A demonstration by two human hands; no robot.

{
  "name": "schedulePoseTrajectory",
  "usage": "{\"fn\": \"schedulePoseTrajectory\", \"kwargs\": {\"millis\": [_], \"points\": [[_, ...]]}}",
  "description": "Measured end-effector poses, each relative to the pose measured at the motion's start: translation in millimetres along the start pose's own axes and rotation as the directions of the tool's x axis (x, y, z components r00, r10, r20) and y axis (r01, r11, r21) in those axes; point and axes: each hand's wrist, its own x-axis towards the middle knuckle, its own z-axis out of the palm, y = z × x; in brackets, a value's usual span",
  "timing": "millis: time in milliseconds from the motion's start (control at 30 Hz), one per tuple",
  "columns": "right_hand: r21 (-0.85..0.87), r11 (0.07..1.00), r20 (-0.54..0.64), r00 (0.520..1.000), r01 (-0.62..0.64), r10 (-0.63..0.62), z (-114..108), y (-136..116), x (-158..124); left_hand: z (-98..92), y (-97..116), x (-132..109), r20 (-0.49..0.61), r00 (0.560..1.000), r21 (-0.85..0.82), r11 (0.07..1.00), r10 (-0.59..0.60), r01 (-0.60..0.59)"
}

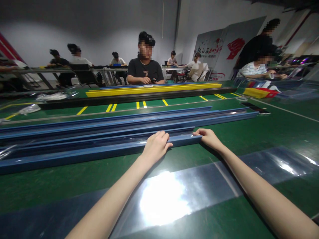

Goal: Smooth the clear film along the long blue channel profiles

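A long blue U-shaped channel (99, 151) lies across the green table, its near end in front of me. My left hand (157, 146) is wrapped over the near wall of this channel, short of its right end. At that end, my right hand (208, 137) has thumb and fingertips pinched together, reaching into the open trough. Shiny clear film seems to line the channel; whether my right fingers grip film or the channel's edge, I cannot tell. Closer to me, a wide strip of clear plastic film (199, 186) lies flat beneath my forearms, reflecting a bright light.
More blue channels (224, 117) lie parallel just beyond. Farther back are a black channel (139, 97) and a yellow channel (154, 89). A phone (256, 109) rests at the right, near a yellow tray (255, 93). A person (146, 71) sits opposite; others work behind.
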Motion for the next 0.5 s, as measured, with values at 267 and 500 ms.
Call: {"fn": "schedulePoseTrajectory", "kwargs": {"millis": [267, 500], "points": [[0.007, 1.0, 0.002, 1.0, -0.015, 0.015, -1.1, -4.0, -1.5, 0.5, 2.0, 0.0, 0.004, 0.999, 0.045, 0.998, -0.041, 0.041], [0.0, 1.0, -0.024, 0.999, -0.026, 0.026, -1.0, -5.1, -2.7, 7.6, 1.2, -3.4, -0.027, 0.999, 0.127, 0.992, 0.03, -0.027]]}}
